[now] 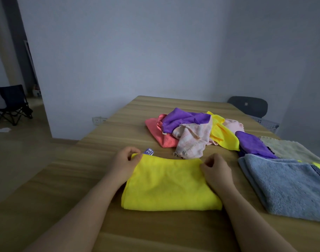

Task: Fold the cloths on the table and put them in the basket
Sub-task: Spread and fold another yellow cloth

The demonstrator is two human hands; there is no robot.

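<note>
The yellow cloth (170, 186) lies lengthwise left to right at lower centre, left hand (124, 161) and right hand (216, 172) each pinching a far corner in curled fingers (132, 150).

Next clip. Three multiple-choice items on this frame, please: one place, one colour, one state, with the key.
1. Where does the grey-blue terry towel lie relative to the folded yellow microfibre cloth?
A. left of it
B. right of it
C. under it
2. What colour is the crumpled cloth topping the far pile?
A. green
B. purple
C. black
3. The left hand and right hand are:
A. open in the air
B. flat on the towel
C. pinching the yellow cloth's far corners
Key: 1 B, it lies off the cloth's right edge; 2 B, purple fabric crowns the pile; 3 C, fingers curl on both corners.
</note>
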